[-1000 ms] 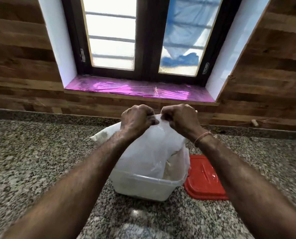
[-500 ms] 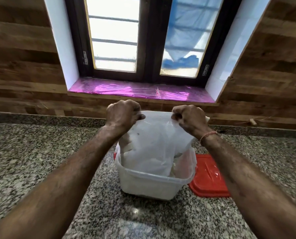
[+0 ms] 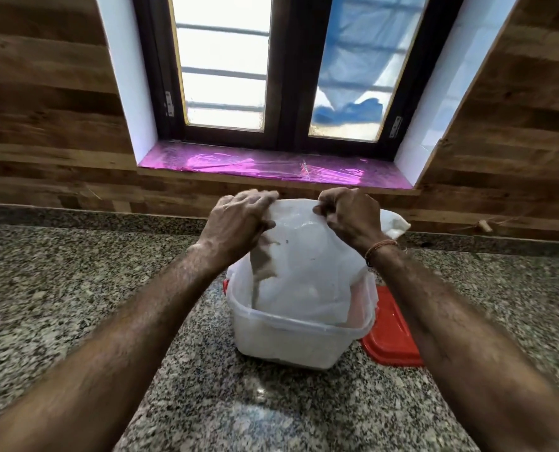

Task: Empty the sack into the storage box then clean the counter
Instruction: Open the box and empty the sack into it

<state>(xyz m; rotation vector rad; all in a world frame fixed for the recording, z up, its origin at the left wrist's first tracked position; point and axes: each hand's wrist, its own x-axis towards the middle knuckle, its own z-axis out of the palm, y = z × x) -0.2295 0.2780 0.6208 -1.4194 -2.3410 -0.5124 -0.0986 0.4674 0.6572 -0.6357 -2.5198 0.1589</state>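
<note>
As seen from head cam, largest first. Wood-plank wall (image 3: 43, 93) at back, with dark-framed window (image 3: 284, 70) set in it and pink film on sill (image 3: 271, 164). Speckled granite counter (image 3: 76, 305) across whole lower view. Both forearms reaching in from bottom corners, converging over centre.

White sack (image 3: 307, 265) upright at centre, lower end down inside box (image 3: 287, 344), upper end raised well above rim. Loose sack corner poking out past right hand toward wall. Brown streak down sack's left face, running into box: contents or shadow, can't tell at this blur.

Translucent white box standing on counter at centre, open-topped. Red lid (image 3: 392, 337) flat on counter just right of box, partly hidden by right forearm. Small red bit showing at box's left rim too.

Left hand (image 3: 239, 220) grasping sack's top-left edge, fingers laid over top, thumb on near face. Right hand (image 3: 349, 213) clenched on top-right edge, knuckles toward camera. Both hands above box, clear of its rim.

Thread bracelet (image 3: 380, 249) on right wrist. Small wooden peg (image 3: 484, 226) lying by wall at far right, well apart from box.
</note>
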